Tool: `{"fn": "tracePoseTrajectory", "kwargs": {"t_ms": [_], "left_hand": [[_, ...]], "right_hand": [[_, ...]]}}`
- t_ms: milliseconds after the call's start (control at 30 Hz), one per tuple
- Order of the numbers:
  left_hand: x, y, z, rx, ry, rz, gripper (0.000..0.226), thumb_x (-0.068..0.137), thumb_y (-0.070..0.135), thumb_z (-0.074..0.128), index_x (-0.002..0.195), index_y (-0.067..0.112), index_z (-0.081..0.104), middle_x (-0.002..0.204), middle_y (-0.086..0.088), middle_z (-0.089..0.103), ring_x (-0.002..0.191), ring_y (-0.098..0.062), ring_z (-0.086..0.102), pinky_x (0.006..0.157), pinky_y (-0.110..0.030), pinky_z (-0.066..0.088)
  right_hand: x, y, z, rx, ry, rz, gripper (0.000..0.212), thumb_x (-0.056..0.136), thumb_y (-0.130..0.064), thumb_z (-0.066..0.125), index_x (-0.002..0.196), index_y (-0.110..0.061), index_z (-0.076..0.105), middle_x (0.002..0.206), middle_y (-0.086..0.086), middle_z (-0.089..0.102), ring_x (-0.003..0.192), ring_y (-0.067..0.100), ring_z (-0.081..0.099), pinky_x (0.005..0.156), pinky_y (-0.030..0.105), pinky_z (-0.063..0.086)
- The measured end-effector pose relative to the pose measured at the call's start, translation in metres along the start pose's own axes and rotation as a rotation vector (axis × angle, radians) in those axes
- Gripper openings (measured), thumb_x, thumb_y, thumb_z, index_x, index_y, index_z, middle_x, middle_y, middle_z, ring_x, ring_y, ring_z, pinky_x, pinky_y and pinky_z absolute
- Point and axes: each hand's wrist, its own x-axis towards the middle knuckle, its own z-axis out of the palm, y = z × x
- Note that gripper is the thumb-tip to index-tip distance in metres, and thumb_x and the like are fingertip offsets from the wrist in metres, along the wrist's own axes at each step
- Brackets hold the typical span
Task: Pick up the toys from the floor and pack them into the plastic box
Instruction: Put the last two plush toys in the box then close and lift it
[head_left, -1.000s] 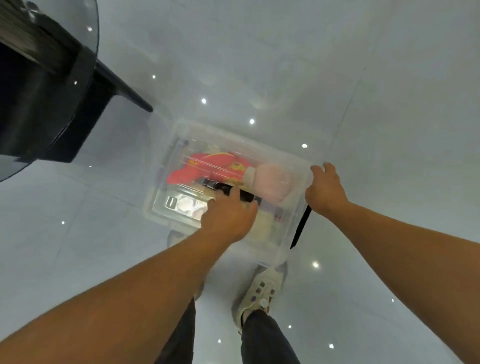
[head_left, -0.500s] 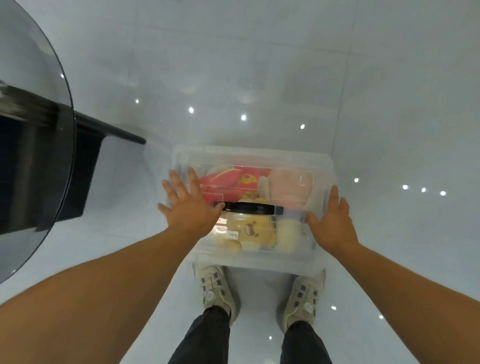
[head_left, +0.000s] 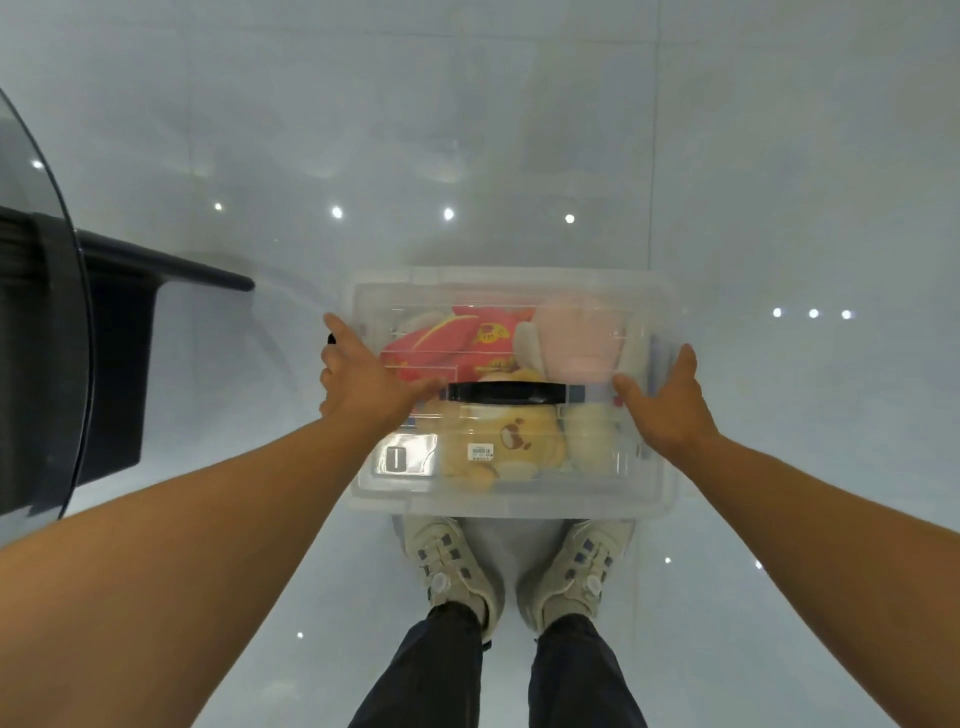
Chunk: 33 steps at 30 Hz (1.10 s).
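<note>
Head view: a clear plastic box (head_left: 511, 500) is sitting on the glossy pale floor (head_left: 779, 156), just ahead of the person's two beige shoes (head_left: 457, 566). Its transparent lid (head_left: 509, 288) is lying on top, and a black handle (head_left: 506, 393) is running across the middle of that lid.

The toys are showing through the plastic, all of them inside the box. A red plush toy (head_left: 431, 343) is lying at the far left, a pink plush toy (head_left: 576, 338) is lying at the far right, a yellow plush bear (head_left: 506, 441) with a barcode tag is filling the near middle, and a cream plush toy (head_left: 589, 436) is sitting just beside the bear on its right.

The left hand (head_left: 363, 384) is resting on the left part of the lid, its fingers (head_left: 340, 327) reaching out fairly straight over the left edge and its thumb stretching toward the handle's left end; its grip is spread wide and is closing round nothing. The right hand (head_left: 667, 405) is lying along the right part of the lid, fingers straight and pointing away from the person, thumb splayed inward; its grip is likewise flat and is holding nothing.

At the left edge of the view, a round glass desk top (head_left: 47, 218) is curving into frame over a black base (head_left: 119, 364), well apart from the box.
</note>
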Motion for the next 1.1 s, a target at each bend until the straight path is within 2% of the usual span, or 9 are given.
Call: {"fn": "tracePoseTrajectory", "kwargs": {"t_ms": [133, 233, 333, 500, 633, 733, 800, 900, 1100], "left_hand": [[0.008, -0.008, -0.005, -0.120, -0.038, -0.033, 0.112, 0.068, 0.048, 0.084, 0.148, 0.014, 0.013, 0.146, -0.014, 0.035, 0.127, -0.038, 0.045, 0.101, -0.049, 0.043], [0.016, -0.014, -0.008, -0.173, -0.103, -0.014, 0.095, 0.075, 0.043, 0.080, 0.143, 0.020, 0.018, 0.138, -0.013, 0.042, 0.115, -0.036, 0.053, 0.096, -0.051, 0.049], [0.020, -0.020, -0.005, -0.216, -0.145, -0.006, 0.099, 0.074, 0.043, 0.081, 0.144, 0.023, 0.013, 0.140, -0.014, 0.038, 0.119, -0.037, 0.049, 0.099, -0.053, 0.046], [0.017, -0.018, -0.003, -0.052, 0.040, -0.116, 0.120, 0.060, 0.058, 0.084, 0.149, 0.023, 0.012, 0.148, -0.017, 0.024, 0.136, -0.038, 0.028, 0.109, -0.055, 0.034], [0.022, -0.017, -0.012, -0.265, -0.134, -0.169, 0.141, 0.058, 0.045, 0.089, 0.151, 0.022, -0.014, 0.155, -0.019, 0.025, 0.138, -0.043, 0.034, 0.109, -0.059, 0.034], [0.021, -0.018, -0.016, -0.267, -0.169, -0.197, 0.144, 0.047, 0.055, 0.089, 0.151, 0.021, -0.005, 0.149, -0.019, 0.033, 0.132, -0.043, 0.041, 0.105, -0.060, 0.038], [0.017, -0.016, -0.015, -0.121, -0.079, -0.210, 0.139, 0.035, 0.070, 0.083, 0.144, 0.016, 0.016, 0.139, -0.019, 0.041, 0.125, -0.044, 0.046, 0.100, -0.061, 0.042], [0.011, -0.009, -0.013, -0.038, 0.027, -0.208, 0.119, 0.045, 0.068, 0.082, 0.136, 0.009, 0.032, 0.132, -0.020, 0.046, 0.122, -0.041, 0.047, 0.099, -0.055, 0.045], [0.004, -0.007, -0.004, -0.168, 0.067, -0.187, 0.091, 0.060, 0.051, 0.086, 0.129, 0.013, 0.041, 0.120, -0.012, 0.059, 0.104, -0.037, 0.059, 0.084, -0.048, 0.051]], "right_hand": [[0.014, 0.006, 0.001, 0.152, -0.068, 0.064, 0.074, 0.098, -0.035, 0.048, 0.151, -0.024, -0.003, 0.156, 0.009, 0.024, 0.138, 0.033, 0.032, 0.111, 0.046, 0.030], [0.024, 0.010, -0.004, 0.176, -0.112, 0.097, 0.058, 0.101, -0.028, 0.038, 0.151, -0.024, 0.009, 0.151, 0.005, 0.031, 0.135, 0.028, 0.037, 0.108, 0.040, 0.032], [0.027, 0.017, -0.004, 0.154, -0.151, 0.058, 0.060, 0.100, -0.020, 0.039, 0.151, -0.026, 0.007, 0.152, 0.004, 0.030, 0.136, 0.027, 0.035, 0.105, 0.036, 0.032], [0.031, 0.024, -0.008, 0.033, -0.119, 0.051, 0.066, 0.098, -0.035, 0.045, 0.150, -0.038, 0.004, 0.147, 0.013, 0.037, 0.125, 0.037, 0.045, 0.095, 0.044, 0.043], [0.034, 0.019, -0.016, 0.037, -0.096, 0.148, 0.089, 0.088, -0.044, 0.060, 0.150, -0.038, -0.004, 0.150, 0.015, 0.029, 0.128, 0.042, 0.041, 0.097, 0.057, 0.046], [0.038, 0.026, -0.024, -0.021, -0.050, 0.169, 0.110, 0.064, -0.061, 0.072, 0.148, -0.030, 0.009, 0.141, 0.019, 0.039, 0.123, 0.041, 0.047, 0.099, 0.057, 0.045], [0.034, 0.028, -0.023, -0.055, -0.029, 0.125, 0.089, 0.067, -0.058, 0.072, 0.135, -0.016, 0.033, 0.125, 0.017, 0.053, 0.110, 0.038, 0.055, 0.093, 0.054, 0.049], [0.023, 0.023, -0.017, -0.049, 0.080, 0.074, 0.050, 0.085, -0.040, 0.066, 0.117, -0.006, 0.049, 0.103, 0.011, 0.057, 0.092, 0.031, 0.058, 0.076, 0.038, 0.049], [0.019, 0.014, -0.009, -0.122, 0.127, 0.089, 0.033, 0.092, -0.031, 0.061, 0.109, -0.004, 0.053, 0.101, 0.016, 0.061, 0.086, 0.030, 0.056, 0.069, 0.035, 0.044]]}}
